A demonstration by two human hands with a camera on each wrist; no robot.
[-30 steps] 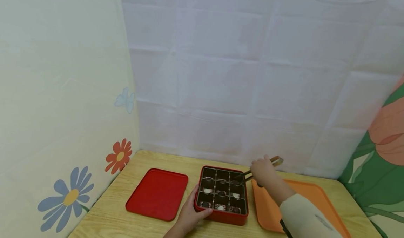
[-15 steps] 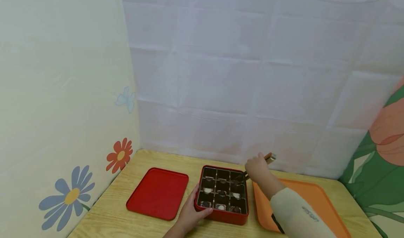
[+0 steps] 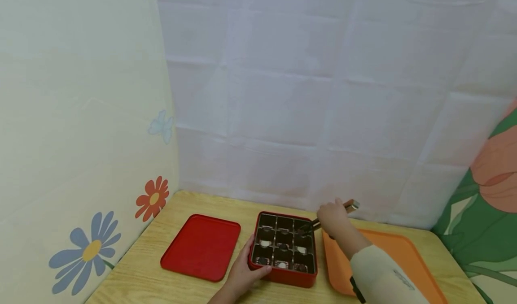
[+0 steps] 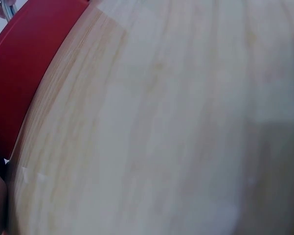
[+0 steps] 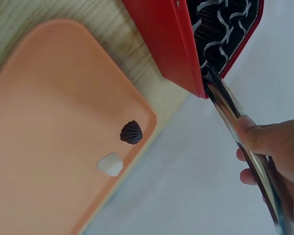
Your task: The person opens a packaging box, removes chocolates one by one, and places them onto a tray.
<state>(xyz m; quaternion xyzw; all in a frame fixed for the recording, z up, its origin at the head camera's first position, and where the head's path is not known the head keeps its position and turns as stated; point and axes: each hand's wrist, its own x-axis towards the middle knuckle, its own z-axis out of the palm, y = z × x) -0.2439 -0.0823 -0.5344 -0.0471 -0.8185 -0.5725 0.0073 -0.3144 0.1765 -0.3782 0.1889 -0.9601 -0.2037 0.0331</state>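
- Red box: stands on the wooden table, nine compartments facing up.
- Left hand: grips the box at its near left corner, thumb on the near side.
- Right hand: fingers closed round metal tongs; it is the hand nearer the far right compartment.
- Governing relation: the tongs' long axis slopes down leftward from the right hand across the box's right side, tips inside that compartment. Whether they pinch anything cannot be determined.
- Orange tray: right of the box; a dark ridged piece and a white piece lie near its edge.
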